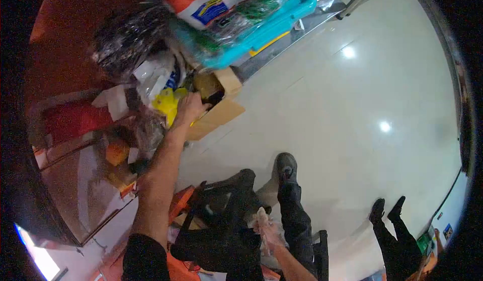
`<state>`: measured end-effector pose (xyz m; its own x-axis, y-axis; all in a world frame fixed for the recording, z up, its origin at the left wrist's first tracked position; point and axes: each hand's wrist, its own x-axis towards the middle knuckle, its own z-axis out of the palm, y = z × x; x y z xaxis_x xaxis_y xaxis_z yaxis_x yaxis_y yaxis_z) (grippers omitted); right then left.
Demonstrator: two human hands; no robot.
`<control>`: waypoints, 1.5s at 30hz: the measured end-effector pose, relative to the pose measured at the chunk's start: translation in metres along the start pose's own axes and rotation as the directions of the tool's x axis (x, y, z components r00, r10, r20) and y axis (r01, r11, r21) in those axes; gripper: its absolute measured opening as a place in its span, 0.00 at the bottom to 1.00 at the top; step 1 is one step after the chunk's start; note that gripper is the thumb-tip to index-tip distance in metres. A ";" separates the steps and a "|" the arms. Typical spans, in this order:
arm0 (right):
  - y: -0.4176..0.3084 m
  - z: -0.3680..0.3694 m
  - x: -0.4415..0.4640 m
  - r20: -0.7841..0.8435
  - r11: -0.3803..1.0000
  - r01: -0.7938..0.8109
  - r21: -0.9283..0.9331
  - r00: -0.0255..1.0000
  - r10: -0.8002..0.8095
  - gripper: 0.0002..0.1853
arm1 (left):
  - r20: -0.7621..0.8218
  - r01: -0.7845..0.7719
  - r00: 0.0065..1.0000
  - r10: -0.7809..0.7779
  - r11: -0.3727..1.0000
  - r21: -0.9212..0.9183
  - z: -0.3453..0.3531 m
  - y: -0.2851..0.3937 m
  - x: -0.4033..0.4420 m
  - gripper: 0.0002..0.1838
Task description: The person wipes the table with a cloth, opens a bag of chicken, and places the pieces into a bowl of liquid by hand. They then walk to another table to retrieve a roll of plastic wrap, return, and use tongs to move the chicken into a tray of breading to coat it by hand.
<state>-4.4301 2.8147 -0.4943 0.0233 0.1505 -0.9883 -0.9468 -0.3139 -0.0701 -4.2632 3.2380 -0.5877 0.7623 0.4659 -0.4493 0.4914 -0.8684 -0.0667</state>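
My left hand (pixel 190 108) reaches down into an open cardboard box (pixel 216 119) and touches yellow plastic packaging (pixel 168 104) at its side. Its fingertips are hidden inside, so I cannot tell whether they grip anything. A white plastic bag (pixel 153 77) with blue print lies just beyond that hand. Low over my lap, my right hand (pixel 271 238) is closed around crumpled clear plastic (pixel 261 221) with something pale at its top. What the pale part is, I cannot make out.
Beyond the box stands a turquoise tray (pixel 241 52) with plastic-wrapped goods and an orange-and-white bag (pixel 211 2). A black plastic bundle (pixel 133 37) lies to its left. A black stool (pixel 216 205) is near my legs. Another person's legs (pixel 395 230) show at lower right.
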 end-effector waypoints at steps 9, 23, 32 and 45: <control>-0.034 -0.011 0.017 -0.017 0.990 -0.028 0.140 0.999 0.030 0.26 | -0.084 0.243 0.962 -0.261 0.954 -0.175 0.103 -0.006 0.056 0.13; -0.018 -0.013 0.033 -0.004 0.993 -0.026 0.114 1.000 0.027 0.29 | -0.509 0.121 0.835 -0.208 0.972 -0.199 -0.043 -0.075 0.012 0.19; -0.040 0.000 0.010 -0.031 0.995 -0.036 0.088 0.999 0.039 0.24 | -0.245 -0.218 0.961 -0.126 0.198 -0.956 -0.089 -0.186 -0.009 0.18; -0.041 -0.020 0.012 -0.017 0.990 -0.080 0.114 0.996 0.082 0.25 | -0.480 -0.043 0.869 -0.117 0.950 -0.309 -0.102 0.056 -0.092 0.30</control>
<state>-4.3847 2.8107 -0.5064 -0.0493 0.1084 -0.9929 -0.9761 -0.2160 0.0249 -4.2627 3.1639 -0.4588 0.8075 0.5881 0.0451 0.5644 -0.7926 0.2309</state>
